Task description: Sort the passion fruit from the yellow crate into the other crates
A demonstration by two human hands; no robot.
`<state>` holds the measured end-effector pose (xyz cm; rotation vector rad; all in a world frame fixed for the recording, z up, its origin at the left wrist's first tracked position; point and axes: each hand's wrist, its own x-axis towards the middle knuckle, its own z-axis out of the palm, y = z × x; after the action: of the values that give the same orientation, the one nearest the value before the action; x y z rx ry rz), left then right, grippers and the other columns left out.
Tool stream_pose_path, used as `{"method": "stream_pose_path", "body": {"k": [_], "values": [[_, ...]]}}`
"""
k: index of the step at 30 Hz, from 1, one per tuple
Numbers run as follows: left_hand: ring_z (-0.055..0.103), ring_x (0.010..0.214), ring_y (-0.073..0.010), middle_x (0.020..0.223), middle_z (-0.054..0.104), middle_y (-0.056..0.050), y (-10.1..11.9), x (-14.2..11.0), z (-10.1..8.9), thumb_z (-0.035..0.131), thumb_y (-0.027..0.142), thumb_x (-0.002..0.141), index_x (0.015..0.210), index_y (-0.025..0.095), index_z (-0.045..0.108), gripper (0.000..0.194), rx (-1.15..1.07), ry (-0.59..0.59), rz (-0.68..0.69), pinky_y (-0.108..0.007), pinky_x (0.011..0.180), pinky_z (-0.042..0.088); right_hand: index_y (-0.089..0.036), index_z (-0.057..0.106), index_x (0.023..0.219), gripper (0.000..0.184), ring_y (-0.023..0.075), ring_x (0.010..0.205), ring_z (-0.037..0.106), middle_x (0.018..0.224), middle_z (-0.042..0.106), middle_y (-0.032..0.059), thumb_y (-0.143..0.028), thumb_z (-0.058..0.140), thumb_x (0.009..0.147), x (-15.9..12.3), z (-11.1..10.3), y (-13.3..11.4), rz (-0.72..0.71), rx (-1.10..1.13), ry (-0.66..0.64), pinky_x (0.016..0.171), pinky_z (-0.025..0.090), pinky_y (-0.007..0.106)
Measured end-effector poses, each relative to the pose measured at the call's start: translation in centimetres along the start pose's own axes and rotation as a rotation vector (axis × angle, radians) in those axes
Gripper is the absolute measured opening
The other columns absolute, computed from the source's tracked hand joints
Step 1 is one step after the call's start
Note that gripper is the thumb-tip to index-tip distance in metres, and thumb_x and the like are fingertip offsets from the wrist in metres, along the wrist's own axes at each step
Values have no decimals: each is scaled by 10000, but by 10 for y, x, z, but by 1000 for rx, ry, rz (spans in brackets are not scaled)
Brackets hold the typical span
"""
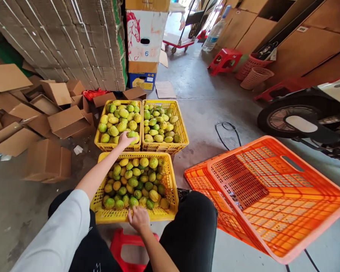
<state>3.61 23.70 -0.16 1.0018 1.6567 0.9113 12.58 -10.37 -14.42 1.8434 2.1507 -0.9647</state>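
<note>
Reaching into the far left yellow crate (98, 138), my left hand (126, 139) has its fingers round a yellow-green lemon (134, 136) at the near right corner. Larger lemons (120, 115) heap that crate. My right hand (139, 218) rests at the front rim of the near yellow crate (164, 216), with its fingers curled in. Whether it grips the rim or a small thing is hidden. In this near crate lie many green and yellow lemons (132, 182). Beside the far left crate stands another yellow crate (183, 128), partly filled with lemons (158, 126).
Two orange crates (283, 219), one tilted inside the other, lie to my right. Cardboard boxes (67, 119) clutter the left floor. A red stool (117, 241) is below me. Further off are a motorcycle wheel (289, 117), a red stool (225, 60) and a black cable (229, 128).
</note>
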Motion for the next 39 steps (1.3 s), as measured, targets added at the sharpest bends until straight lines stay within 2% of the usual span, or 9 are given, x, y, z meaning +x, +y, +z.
{"method": "stream_pose_path", "body": {"k": [4,7,11,16,20,24,28,32,39], "values": [[560,1460,-403,1485,643,-215,20,64,29,873,147,801,1331,173,625,585,494,38,312,-498,1246,411,-168,820,1085,340,358,1054,788,1048,813,182,-317,516,1055,1,15,4,-7,35,11,922,585,448],[554,1460,-458,1498,634,-266,4,93,53,792,165,879,1455,138,604,607,666,-24,306,-572,1233,413,-180,817,1068,311,364,1015,776,1023,805,181,-332,548,1028,0,23,5,2,60,12,898,574,461],[508,1513,-470,1669,474,-283,-30,108,83,658,236,1002,1609,145,526,627,818,-40,246,-619,1296,327,-164,812,1059,317,358,994,764,1001,795,175,-348,556,1026,-2,19,2,15,103,-38,871,557,450],[138,1704,-420,1809,274,-209,-40,112,91,538,342,1094,1713,130,368,676,933,-64,390,-709,1348,-11,-121,788,1159,408,358,1111,733,1107,785,204,-359,463,1092,-4,-3,-1,27,116,-172,952,533,445],[-71,1717,-380,1860,19,-175,-48,71,70,594,328,1087,1760,112,194,812,969,-93,531,-661,1294,-203,-92,775,1189,463,373,1156,705,1158,773,234,-378,419,1116,-3,-14,-1,26,151,-229,1007,504,459],[-4,1733,-340,1862,114,-124,-107,-11,23,553,320,1056,1736,172,338,728,924,-370,671,-611,1356,-120,-114,781,1179,429,387,1188,679,1189,765,235,-371,443,1113,-2,-18,-1,49,193,-226,1026,496,471],[67,1727,-376,1839,187,-183,-210,-85,-38,582,299,984,1707,139,392,765,940,-591,375,-626,1365,-55,-165,806,1031,298,375,1175,663,1135,765,208,-341,567,1061,-3,-18,0,99,348,-96,1115,461,490],[48,1697,-510,1814,209,-260,-281,-133,-70,632,468,969,1702,101,376,859,1030,-612,-28,-707,1333,41,-153,816,1009,258,395,1223,647,1141,762,214,-296,603,1021,0,-17,0,101,384,-64,1202,395,543],[182,1636,-568,1854,68,-199,-273,-123,-61,670,611,915,1714,189,369,953,1334,-747,-126,-695,1293,225,-181,551,1575,560,372,1572,429,1715,424,203,-333,542,1036,27,-20,8,302,236,-323,1259,357,582]]}}
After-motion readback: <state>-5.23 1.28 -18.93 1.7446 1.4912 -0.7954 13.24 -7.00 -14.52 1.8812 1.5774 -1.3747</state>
